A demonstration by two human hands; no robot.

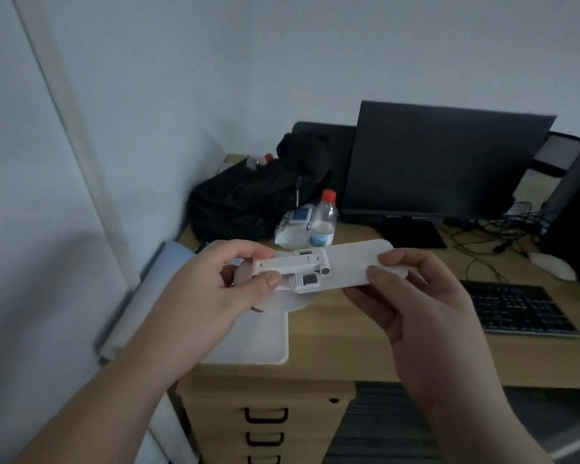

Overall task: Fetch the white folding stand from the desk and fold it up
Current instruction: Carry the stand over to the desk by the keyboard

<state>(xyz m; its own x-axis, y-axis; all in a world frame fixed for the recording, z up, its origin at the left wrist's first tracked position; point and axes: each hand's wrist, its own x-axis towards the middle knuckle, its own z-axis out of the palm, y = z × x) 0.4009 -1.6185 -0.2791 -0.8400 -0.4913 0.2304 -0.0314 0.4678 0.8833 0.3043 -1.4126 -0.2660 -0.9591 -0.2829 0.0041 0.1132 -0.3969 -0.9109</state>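
I hold the white folding stand [345,266] in the air above the front left of the wooden desk [349,346]. It lies nearly flat: a long plate points right, a hinged arm with grey parts lies across its left half, and a round base shows underneath. My left hand [215,289] grips the left end, thumb on the arm. My right hand [416,296] pinches the right end of the plate between thumb and fingers.
On the desk stand a dark monitor [442,165], a black keyboard [516,309], a black backpack [258,195], a red-capped water bottle [323,219], a white mat [255,339] and tangled cables [503,236]. A drawer unit [265,420] sits below the desk edge.
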